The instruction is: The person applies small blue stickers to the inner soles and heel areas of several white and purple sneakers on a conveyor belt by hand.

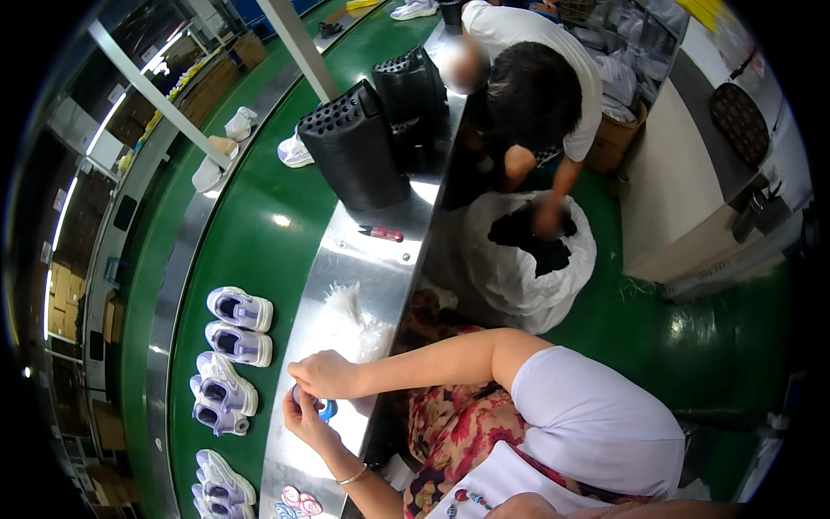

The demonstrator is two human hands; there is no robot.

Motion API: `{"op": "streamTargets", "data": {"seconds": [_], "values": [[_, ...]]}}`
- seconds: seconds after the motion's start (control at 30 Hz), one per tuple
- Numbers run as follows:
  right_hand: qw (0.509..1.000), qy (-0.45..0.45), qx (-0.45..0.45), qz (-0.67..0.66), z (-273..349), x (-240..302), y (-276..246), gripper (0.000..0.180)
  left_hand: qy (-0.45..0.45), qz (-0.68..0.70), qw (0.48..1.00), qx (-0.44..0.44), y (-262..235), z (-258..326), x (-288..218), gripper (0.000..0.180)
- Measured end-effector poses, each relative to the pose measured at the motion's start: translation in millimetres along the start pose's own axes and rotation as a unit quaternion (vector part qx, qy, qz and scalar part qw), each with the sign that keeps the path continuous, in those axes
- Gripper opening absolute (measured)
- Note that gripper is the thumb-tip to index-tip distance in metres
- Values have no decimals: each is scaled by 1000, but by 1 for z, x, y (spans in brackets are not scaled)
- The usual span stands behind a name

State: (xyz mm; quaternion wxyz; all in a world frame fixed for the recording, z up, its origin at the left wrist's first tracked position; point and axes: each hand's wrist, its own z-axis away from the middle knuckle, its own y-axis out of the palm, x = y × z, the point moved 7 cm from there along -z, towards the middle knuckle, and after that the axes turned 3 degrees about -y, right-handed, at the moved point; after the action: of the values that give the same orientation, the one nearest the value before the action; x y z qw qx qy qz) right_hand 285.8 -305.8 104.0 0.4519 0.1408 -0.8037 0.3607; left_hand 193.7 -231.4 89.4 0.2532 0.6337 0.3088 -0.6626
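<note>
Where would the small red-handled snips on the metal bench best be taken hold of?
By the red handle of the snips, probably pinched from above and from the picture's right. They lie flat on the metal bench, with the handle end toward the bench's right edge and the dark, narrow tip toward the green conveyor, so this grip should keep fingers off the tip.

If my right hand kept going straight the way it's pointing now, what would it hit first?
Probably the white-and-lavender sneakers on the green belt: your right hand points their way across the metal ledge. Heights are hard to judge, so it might pass over them.
</note>
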Motion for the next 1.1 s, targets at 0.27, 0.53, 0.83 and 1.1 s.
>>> {"op": "streamTargets", "data": {"seconds": [0.27,0.53,0.83,1.1], "values": [[985,-131,-91,73,9,21,-1,13,7,61,998,-11,-3,-1,15,11],[986,-119,-63,96,9,16,6,13,8,43,998,-36,-8,0,13,14],[981,-151,-88,88,10,18,12,16,35,4,998,-50,-14,0,10,15],[984,-136,-87,81,9,18,13,16,48,-16,996,-73,-20,0,12,15]]}}
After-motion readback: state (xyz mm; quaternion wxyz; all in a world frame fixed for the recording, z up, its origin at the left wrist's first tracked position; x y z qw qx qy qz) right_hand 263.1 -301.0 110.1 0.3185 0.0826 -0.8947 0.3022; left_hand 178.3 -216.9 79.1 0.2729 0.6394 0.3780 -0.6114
